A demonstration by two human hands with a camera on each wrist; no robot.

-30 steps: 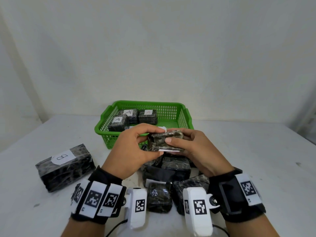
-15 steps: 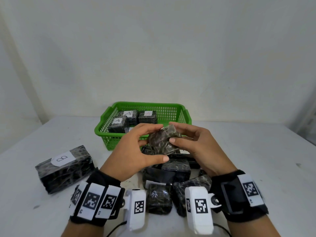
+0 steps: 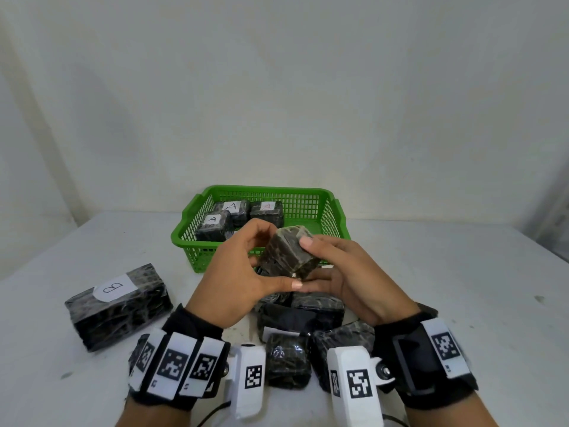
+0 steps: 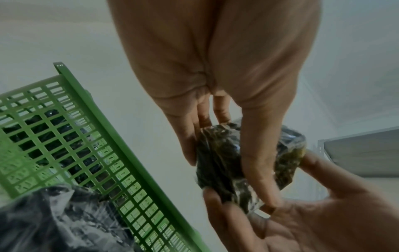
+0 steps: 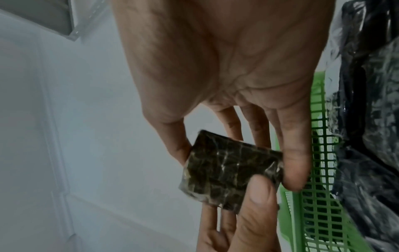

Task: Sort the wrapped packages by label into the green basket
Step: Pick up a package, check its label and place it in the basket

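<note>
A small dark block-shaped package wrapped in clear film (image 3: 288, 253) is held above the white table (image 3: 446, 288), just in front of the green plastic lattice basket (image 3: 311, 195). It is gripped by the curled fingers of the left hand (image 3: 234, 278) and right hand (image 3: 354, 272).

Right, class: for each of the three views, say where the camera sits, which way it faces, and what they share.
Head: on the head, facing forward and down at the white table, green plastic basket and both hands.
Left wrist: along the left hand, toward its fingers.
Right wrist: along the right hand, toward its fingers.
Shared: the small dark film-wrapped package, pinched by both hands.
</note>
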